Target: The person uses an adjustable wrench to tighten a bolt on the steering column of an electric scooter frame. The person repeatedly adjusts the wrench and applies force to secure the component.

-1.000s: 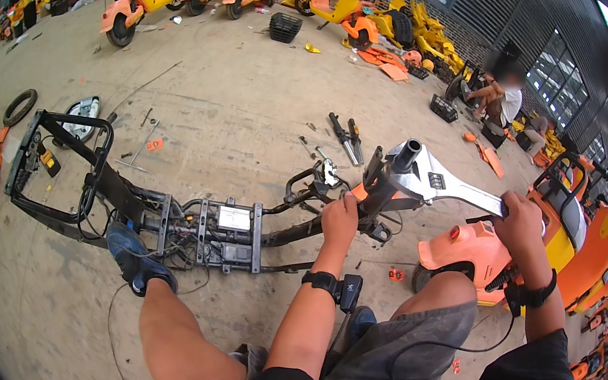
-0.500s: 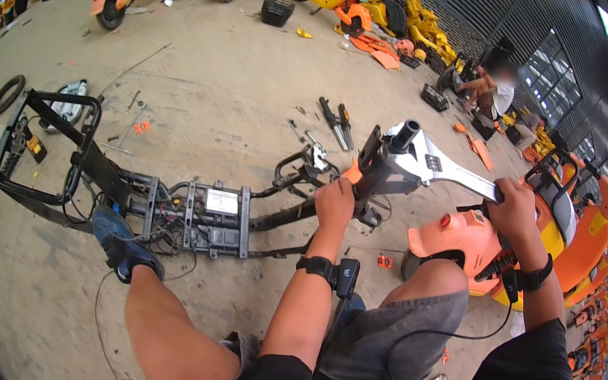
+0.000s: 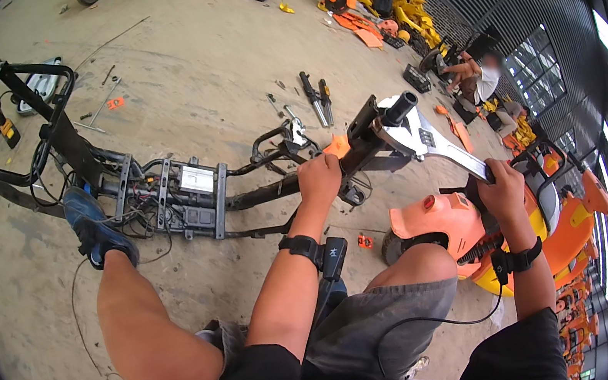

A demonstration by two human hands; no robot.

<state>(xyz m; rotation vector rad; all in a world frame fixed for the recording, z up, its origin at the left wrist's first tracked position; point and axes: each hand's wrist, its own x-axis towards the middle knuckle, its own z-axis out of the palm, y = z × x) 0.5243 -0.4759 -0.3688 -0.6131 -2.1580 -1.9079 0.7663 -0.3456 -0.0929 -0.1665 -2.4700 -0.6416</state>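
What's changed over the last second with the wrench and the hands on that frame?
Little has changed. The right hand has kept its grip on the handle of the big adjustable wrench, whose jaw still sits on the steering tube; the handle looks swung slightly downward. The left hand still grips the black frame, and the left foot still braces on it. The view itself shifted.

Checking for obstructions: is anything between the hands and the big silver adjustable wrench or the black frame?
Nothing visible. The right hand already grips the silver adjustable wrench handle; the left hand clasps the black metal frame tube near the wrench head.
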